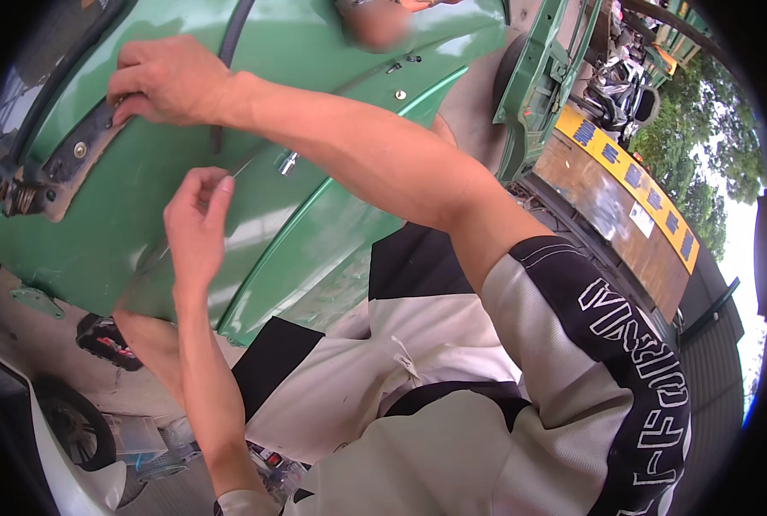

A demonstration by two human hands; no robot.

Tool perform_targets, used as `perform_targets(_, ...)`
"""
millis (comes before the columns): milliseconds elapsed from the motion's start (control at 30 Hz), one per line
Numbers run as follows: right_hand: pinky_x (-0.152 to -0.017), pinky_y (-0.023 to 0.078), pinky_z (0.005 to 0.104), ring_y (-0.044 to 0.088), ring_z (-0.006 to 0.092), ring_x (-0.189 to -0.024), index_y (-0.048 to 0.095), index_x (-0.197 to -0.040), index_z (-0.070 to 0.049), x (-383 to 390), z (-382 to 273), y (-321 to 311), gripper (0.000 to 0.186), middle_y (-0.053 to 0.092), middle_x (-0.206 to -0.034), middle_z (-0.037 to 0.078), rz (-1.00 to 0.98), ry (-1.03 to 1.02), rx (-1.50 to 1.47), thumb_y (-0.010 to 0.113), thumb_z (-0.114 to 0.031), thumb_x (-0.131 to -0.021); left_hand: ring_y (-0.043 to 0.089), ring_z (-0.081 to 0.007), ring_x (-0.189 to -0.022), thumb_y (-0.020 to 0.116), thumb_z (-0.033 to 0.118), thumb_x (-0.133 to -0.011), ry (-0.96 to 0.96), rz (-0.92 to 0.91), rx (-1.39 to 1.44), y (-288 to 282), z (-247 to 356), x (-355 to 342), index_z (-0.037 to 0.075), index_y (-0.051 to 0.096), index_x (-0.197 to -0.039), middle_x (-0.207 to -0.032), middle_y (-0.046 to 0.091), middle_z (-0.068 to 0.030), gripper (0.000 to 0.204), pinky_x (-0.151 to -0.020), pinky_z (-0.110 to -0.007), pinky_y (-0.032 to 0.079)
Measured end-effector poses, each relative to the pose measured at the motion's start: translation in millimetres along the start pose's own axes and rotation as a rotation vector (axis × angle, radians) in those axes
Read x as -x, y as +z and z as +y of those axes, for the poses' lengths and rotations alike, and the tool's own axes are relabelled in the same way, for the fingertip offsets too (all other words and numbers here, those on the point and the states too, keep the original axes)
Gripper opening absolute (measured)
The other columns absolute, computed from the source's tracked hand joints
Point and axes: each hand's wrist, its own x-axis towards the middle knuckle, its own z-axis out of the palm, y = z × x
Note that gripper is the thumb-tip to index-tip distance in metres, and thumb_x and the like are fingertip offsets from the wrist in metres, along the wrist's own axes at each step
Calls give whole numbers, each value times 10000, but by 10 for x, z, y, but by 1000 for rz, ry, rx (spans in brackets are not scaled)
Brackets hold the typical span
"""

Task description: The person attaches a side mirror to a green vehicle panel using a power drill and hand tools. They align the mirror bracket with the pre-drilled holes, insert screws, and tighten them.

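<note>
A large green car panel [254, 228], seemingly a hood, spreads before me. On its left side sits a dark, worn hinge [80, 163] with a bolt and a coiled spring. My right hand [164, 82] reaches across to the hinge's upper end, its fingers closed in a pinch; what lies between them is hidden. Lower down, my left hand [199, 215] hovers over the panel with curled fingers and the thumb up. A thin light line runs from its fingertips, too fine to name. A short chrome socket [288, 162] lies on the panel beside my right forearm.
A few small bolts [400, 95] rest on the panel's far part. Another person's blurred head shows at the top edge. A green door frame [538, 86] stands far right, near a brown board with a yellow strip [633, 176]. A wheel [74, 421] is at lower left.
</note>
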Motion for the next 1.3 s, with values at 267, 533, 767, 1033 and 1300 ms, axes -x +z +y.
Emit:
perform_targets(267,-723,580,394,685,259,-897,728,-1000,-216,18,105,33,159,633,-1006,26,-96,-74,-22,716,-207,-842,654,-276,-984,663,78,-907,702,-135,-361,2206,352,-730,84,660,-1228,-1201,616,-108,321,-710,-397,558)
perform_targets(533,-659,585,432,691,265,-887,710,-1038,-234,-99,-48,-63,185,614,-977,24,-100,-56,-113,674,-225,-857,642,-314,-911,625,111,-851,751,-174,-730,2760,285,-1319,90,622,-930,-977,565,-106,82,-676,-452,570)
perform_targets(767,-649,557,401,674,249,-806,681,-913,-170,-64,-1,-80,93,595,-904,15,-79,-40,-91,727,-183,-834,647,-248,-901,674,89,-920,236,-107,104,1575,451,-409,0,630,-1099,-1015,670,-139,204,-764,-422,531)
perform_targets(1033,-602,475,416,606,307,-699,622,-824,-83,-175,-166,-133,174,556,-822,95,-89,11,-15,790,-131,-819,688,-142,-949,702,76,-986,74,743,285,-1227,149,251,-45,717,-1171,-1039,745,-87,221,-890,-273,548)
perform_targets(1300,-544,431,369,539,243,-577,669,-953,-113,-212,-259,-144,201,505,-777,76,-143,29,-23,789,-110,-792,726,-179,-903,774,-12,-873,369,1028,118,-1441,-159,-239,-32,730,-978,-955,768,-102,116,-821,-299,586)
